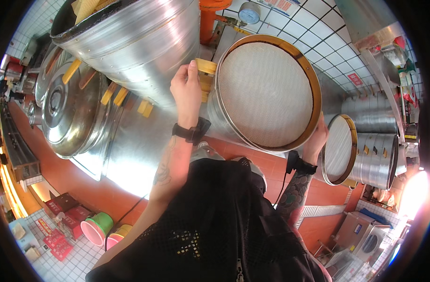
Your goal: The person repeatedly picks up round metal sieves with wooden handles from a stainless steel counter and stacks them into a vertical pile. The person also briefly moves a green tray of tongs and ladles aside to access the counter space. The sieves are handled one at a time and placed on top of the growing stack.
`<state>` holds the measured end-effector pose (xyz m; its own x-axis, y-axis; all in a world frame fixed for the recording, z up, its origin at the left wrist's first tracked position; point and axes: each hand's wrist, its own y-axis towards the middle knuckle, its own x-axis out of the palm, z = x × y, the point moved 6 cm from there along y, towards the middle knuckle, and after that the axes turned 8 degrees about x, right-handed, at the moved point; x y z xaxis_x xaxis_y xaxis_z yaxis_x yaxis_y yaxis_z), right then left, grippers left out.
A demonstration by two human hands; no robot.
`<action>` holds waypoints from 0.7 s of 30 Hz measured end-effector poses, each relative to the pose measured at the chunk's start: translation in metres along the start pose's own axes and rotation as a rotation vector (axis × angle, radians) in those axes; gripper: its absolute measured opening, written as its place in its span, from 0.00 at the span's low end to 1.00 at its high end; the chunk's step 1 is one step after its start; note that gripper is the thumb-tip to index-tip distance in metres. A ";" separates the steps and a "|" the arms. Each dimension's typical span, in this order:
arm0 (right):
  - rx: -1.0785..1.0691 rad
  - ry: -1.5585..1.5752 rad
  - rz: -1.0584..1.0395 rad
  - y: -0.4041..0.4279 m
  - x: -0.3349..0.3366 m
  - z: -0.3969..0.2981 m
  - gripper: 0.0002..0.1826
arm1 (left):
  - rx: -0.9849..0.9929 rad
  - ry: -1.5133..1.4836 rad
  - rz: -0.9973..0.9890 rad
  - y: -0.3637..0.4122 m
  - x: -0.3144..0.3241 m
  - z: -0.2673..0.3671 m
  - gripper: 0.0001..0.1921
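A round steamer basket (268,95) with a thin metal rim, a brown inner band and a pale mesh mat stands before me, with nothing on the mat. On its left side my left hand (186,88) grips a yellow handle block (206,66), thumb on top. More yellow blocks (205,84) stick out below that one, on a stacked metal wall. My right hand (314,137) holds the opposite side of the basket; its fingers are partly hidden by the rim. Both wrists wear black straps.
A tall metal steamer (130,53) rises at left, beside a domed lid (65,109). At right stands another mesh-lined steamer basket (339,149), near stacked metal tiers (373,158). A pressure gauge (249,13) is at the tiled wall. Plastic buckets (97,229) stand behind, lower left.
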<state>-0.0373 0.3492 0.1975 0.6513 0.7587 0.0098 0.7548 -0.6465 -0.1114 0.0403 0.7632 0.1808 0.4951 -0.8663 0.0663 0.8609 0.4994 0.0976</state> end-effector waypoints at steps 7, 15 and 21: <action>0.108 -0.028 -0.088 0.008 -0.009 0.000 0.18 | -0.083 0.224 -0.003 0.004 -0.006 -0.005 0.24; 0.118 -0.006 -0.057 0.008 -0.010 0.003 0.19 | -0.119 0.105 -0.007 -0.001 -0.002 -0.006 0.26; 0.194 -0.022 -0.045 0.011 -0.015 0.010 0.18 | -0.063 0.019 0.018 0.000 -0.001 -0.016 0.26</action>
<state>-0.0400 0.3315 0.1864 0.6135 0.7897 -0.0019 0.7527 -0.5855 -0.3009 0.0417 0.7636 0.1653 0.5125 -0.8574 0.0481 0.8571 0.5141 0.0334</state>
